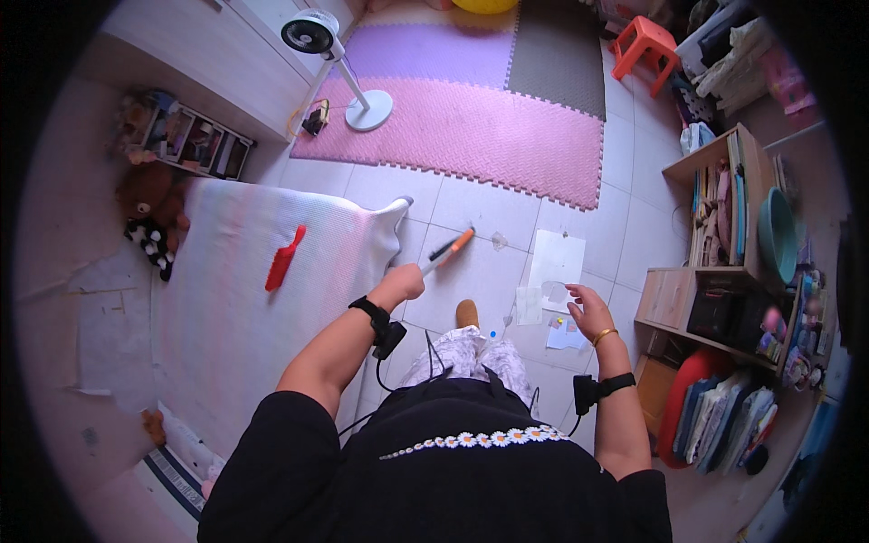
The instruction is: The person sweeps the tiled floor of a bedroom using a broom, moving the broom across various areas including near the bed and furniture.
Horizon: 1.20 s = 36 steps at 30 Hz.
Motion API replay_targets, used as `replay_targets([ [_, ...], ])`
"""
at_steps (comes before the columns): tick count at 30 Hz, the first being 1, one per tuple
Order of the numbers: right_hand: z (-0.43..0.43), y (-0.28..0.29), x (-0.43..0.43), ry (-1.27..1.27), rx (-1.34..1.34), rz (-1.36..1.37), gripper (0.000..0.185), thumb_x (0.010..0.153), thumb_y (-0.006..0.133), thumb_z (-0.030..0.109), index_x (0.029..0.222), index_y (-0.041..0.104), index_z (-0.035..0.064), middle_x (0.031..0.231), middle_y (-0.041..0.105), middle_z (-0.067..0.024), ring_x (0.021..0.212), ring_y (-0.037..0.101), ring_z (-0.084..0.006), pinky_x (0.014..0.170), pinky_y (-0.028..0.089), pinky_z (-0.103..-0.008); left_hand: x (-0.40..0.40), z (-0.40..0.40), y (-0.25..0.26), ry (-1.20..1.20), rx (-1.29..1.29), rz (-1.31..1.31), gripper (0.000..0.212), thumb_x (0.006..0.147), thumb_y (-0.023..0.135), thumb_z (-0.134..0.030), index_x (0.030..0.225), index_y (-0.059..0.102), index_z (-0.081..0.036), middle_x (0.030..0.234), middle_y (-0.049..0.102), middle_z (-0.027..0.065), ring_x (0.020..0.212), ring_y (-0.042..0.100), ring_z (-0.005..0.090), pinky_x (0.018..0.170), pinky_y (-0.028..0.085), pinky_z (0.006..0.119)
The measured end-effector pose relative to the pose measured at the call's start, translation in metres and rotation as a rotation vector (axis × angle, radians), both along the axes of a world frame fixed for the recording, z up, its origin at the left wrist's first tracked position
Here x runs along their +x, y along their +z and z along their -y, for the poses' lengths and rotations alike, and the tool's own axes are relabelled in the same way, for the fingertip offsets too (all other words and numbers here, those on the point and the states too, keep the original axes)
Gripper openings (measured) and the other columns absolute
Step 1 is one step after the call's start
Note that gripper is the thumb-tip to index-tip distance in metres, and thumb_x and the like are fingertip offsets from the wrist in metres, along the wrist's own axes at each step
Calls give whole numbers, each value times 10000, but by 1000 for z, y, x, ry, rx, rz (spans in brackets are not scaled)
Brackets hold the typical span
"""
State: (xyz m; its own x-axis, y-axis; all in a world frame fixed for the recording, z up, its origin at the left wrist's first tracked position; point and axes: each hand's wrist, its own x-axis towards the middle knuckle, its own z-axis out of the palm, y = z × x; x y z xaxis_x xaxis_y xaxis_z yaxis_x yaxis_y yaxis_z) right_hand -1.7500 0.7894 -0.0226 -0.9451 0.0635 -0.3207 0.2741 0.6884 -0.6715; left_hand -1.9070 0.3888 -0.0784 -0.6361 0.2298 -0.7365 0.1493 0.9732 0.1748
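My left hand [405, 282] is closed on the pale handle of a broom [451, 248], whose orange and black head points away over the tiled floor. On the right, my right hand [589, 312] hangs with its fingers apart and holds nothing. Below and beside it on the floor lie a large white sheet [557, 254], a smaller sheet [529, 305] and a bluish paper with a yellow spot [567, 336]. Crumpled clear scrap [499, 240] lies beyond the broom head. A red brush [284, 261] rests on the bed at the left.
The bed [237, 224] with a pale cover borders my left side. Ahead are foam floor mats [475, 129] and a white standing fan [368, 110]. Wooden shelves [747, 197] with books and a green basin [776, 234] line the right side, and a red stool [646, 47] stands farther back.
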Motion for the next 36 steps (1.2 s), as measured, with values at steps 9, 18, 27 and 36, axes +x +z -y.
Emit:
replay_targets([
  [9, 1, 13, -66, 96, 26, -21, 358, 823, 638, 65, 1173, 571, 100, 1063, 613, -135, 947, 615, -271, 819, 515, -357, -29, 49, 39, 45, 114, -81, 238, 810, 504, -141, 896, 685, -13, 914, 656, 243, 863, 631, 415, 773, 502, 467],
  [18, 12, -9, -140, 279, 3, -7, 342, 828, 632, 71, 1163, 574, 111, 1037, 618, -139, 946, 611, -283, 819, 511, -362, -73, -5, 57, 157, -88, -110, 245, 818, 522, -110, 982, 688, -33, 1003, 681, 175, 937, 660, 349, 772, 530, 453],
  [27, -14, -19, -174, 307, 5, 29, 348, 822, 639, 73, 1160, 577, 123, 1002, 625, -132, 937, 610, -286, 801, 512, -375, -61, -98, 36, -119, -35, 69, 243, 804, 535, -96, 982, 690, -38, 996, 682, 170, 918, 668, 324, 760, 536, 444],
  [36, -26, -15, -208, 296, -22, 12, 354, 820, 639, 72, 1164, 575, 126, 1014, 627, -127, 941, 607, -299, 814, 510, -377, -86, -52, 51, -72, 12, -4, 227, 768, 540, -81, 928, 694, -35, 934, 680, 186, 878, 661, 349, 737, 530, 460],
])
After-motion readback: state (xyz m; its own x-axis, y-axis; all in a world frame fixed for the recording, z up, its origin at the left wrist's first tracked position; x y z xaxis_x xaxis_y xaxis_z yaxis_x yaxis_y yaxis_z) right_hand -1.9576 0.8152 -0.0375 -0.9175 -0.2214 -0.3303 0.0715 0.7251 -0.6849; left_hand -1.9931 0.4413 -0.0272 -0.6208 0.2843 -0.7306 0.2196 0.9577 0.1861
